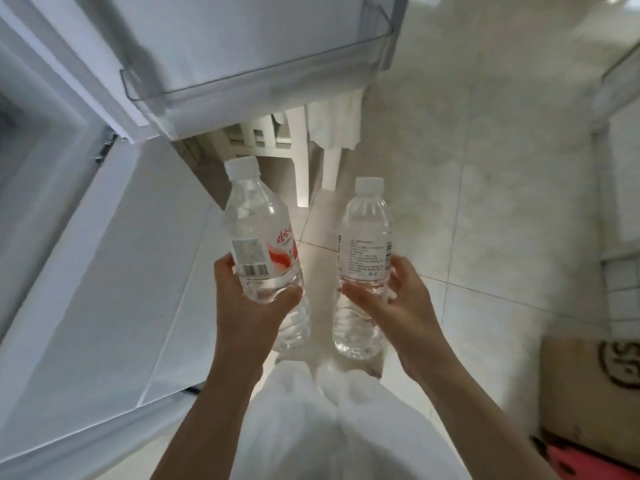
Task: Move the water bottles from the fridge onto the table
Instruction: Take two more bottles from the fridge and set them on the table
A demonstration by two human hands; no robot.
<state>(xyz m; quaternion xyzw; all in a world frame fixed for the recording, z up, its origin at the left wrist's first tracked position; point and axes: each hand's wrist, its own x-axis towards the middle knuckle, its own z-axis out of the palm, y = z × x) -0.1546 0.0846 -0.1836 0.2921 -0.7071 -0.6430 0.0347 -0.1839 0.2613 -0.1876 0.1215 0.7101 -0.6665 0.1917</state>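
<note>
Pale tiled floor, white chair, cardboard box

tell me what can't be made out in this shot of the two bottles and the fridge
Head view only:
- Table: outside the picture, so the drop spot is unknown.
- Fridge interior: cut off by the left edge; any remaining bottles are unseen.
- Left bottle label: too blurred to read.
- Right bottle print: too small to read.
- Lower bottle sides: covered by the left hand and right hand.
- Cardboard box: cut off by the right edge.

Bare forearms, white trousers
</note>
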